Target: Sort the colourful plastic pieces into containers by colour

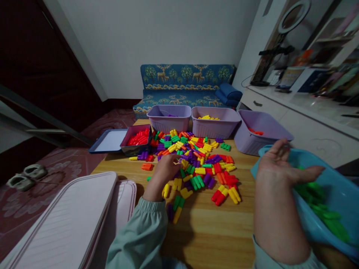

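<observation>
A heap of plastic building pieces in red, yellow, green, purple and orange is spread over the wooden table. My left hand reaches into the heap's left side, back of the hand upward. Its visible fingers stretch over the pieces, and their tips are partly hidden; no held piece shows. At the right, my right hand is open with the palm turned up and the thumb spread, bare of pieces. It is over the near-left rim of a blue bin, which contains green pieces.
Behind the heap stand a left purple bin with purple pieces, a middle bin with yellow, and a right bin with orange-red. A tin of red pieces sits beside its lid. Pale lids are stacked front left.
</observation>
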The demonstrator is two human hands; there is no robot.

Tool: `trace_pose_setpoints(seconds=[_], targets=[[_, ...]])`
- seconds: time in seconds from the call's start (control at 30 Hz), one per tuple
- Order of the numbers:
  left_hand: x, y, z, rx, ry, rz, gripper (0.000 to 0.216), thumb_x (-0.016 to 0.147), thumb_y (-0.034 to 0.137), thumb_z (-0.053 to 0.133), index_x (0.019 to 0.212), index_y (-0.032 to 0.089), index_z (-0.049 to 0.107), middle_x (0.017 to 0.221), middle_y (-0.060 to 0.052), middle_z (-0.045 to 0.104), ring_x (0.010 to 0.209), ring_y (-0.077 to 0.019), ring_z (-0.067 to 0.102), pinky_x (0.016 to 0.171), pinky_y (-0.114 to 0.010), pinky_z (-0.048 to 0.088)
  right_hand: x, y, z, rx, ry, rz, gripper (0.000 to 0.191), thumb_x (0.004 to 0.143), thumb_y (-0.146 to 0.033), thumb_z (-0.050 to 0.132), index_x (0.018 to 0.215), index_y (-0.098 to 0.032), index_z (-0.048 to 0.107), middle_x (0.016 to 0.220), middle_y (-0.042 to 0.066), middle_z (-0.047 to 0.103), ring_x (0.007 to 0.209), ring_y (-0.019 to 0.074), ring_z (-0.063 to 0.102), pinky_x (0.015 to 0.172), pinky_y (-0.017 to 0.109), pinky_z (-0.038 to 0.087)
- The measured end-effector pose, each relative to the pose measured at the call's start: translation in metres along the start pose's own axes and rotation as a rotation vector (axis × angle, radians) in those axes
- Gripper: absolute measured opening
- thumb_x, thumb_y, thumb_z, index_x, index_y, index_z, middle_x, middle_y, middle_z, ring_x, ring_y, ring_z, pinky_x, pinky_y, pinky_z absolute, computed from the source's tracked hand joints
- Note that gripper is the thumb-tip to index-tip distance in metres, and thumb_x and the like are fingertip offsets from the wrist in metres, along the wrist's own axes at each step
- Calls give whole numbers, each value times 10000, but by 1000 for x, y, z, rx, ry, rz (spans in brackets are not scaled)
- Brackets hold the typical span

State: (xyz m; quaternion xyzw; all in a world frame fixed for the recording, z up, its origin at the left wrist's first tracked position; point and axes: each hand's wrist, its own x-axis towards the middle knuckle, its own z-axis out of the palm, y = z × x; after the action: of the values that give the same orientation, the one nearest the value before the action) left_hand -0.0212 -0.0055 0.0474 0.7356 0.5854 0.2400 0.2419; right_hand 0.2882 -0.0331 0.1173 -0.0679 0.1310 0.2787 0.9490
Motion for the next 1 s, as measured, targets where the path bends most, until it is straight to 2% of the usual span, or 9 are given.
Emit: trace_pose_setpoints(seconds=[0.1, 0.17, 0.23, 0.3, 0.4, 0.5, 0.6, 0.77, 1.0], targets=[[-1, -2, -3, 76, -28, -34, 358, 738, 231, 672, 1083, 148, 720, 986, -102, 720, 825, -219, 658, 707, -289, 484, -9, 17, -5, -202, -145, 67, 526, 932, -523, 188, 925, -175, 583, 1083, 107, 630, 973, 127, 689, 667, 241, 604], [-1, -3, -3, 128, -46, -40, 370, 726, 208, 680, 1090, 156, 719, 1013, -107, 720, 877, -234, 658, 750, -303, 485, -17, 35, -16, -500, -309, 85, 400, 918, -454, 301, 878, -181, 590, 974, 63, 674, 820, 98, 698, 614, 213, 579], [-1, -2, -3, 168, -73, -30, 398, 714, 187, 685, 1111, 169, 712, 1039, -109, 718, 943, -246, 651, 801, -314, 479, -26, 52, -32, -907, -537, 163, 284, 829, -438, 501, 873, -178, 609, 841, 30, 689, 652, 104, 664, 530, 207, 523], [-2, 0, -1, 192, -93, -26, 428, 714, 181, 683, 1142, 183, 699, 1074, -109, 713, 1004, -250, 641, 846, -316, 471, -38, 64, -48, -1382, -852, 271, 271, 765, -418, 602, 874, -172, 641, 768, 24, 690, 580, 117, 626, 501, 207, 461], [-3, 4, 3, 225, -80, -33, 467, 723, 195, 683, 1189, 192, 674, 1125, -110, 702, 1067, -251, 624, 881, -311, 461, -56, 71, -64, -2138, -1326, 226, 152, 683, -320, 701, 764, -194, 677, 750, 21, 694, 705, 156, 643, 616, 236, 446], [-3, 7, 8, 275, -43, -34, 456, 721, 249, 707, 1171, 184, 684, 1113, -118, 705, 1076, -264, 618, 891, -318, 456, -68, 72, -71, -2614, -1549, 53, 198, 612, -297, 779, 782, -241, 695, 837, 9, 711, 857, 195, 651, 703, 267, 424], [-2, 9, 15, 293, -13, -38, 382, 751, 293, 682, 1115, 181, 705, 1066, -117, 716, 1034, -254, 634, 859, -310, 464, -73, 74, -75, -2684, -1603, 20, 257, 640, -313, 772, 884, -272, 702, 933, 8, 722, 924, 207, 652, 716, 271, 413], [0, 11, 25, 246, 18, -111, 325, 788, 241, 604, 1097, 207, 696, 1013, -89, 724, 939, -206, 660, 771, -269, 466, -74, 82, -86, -2582, -1526, -94, 171, 797, -298, 599, 916, -259, 715, 956, 49, 728, 937, 207, 657, 726, 269, 423], [4, 6, 27, 15, 127, -88, 115, 714, 184, 605, 808, 153, 664, 832, -75, 713, 791, -201, 648, 659, -265, 452, -72, 93, -98, -2180, -1418, -57, 149, 809, -288, 581, 864, -225, 704, 859, 30, 734, 820, 168, 666, 698, 237, 454]])
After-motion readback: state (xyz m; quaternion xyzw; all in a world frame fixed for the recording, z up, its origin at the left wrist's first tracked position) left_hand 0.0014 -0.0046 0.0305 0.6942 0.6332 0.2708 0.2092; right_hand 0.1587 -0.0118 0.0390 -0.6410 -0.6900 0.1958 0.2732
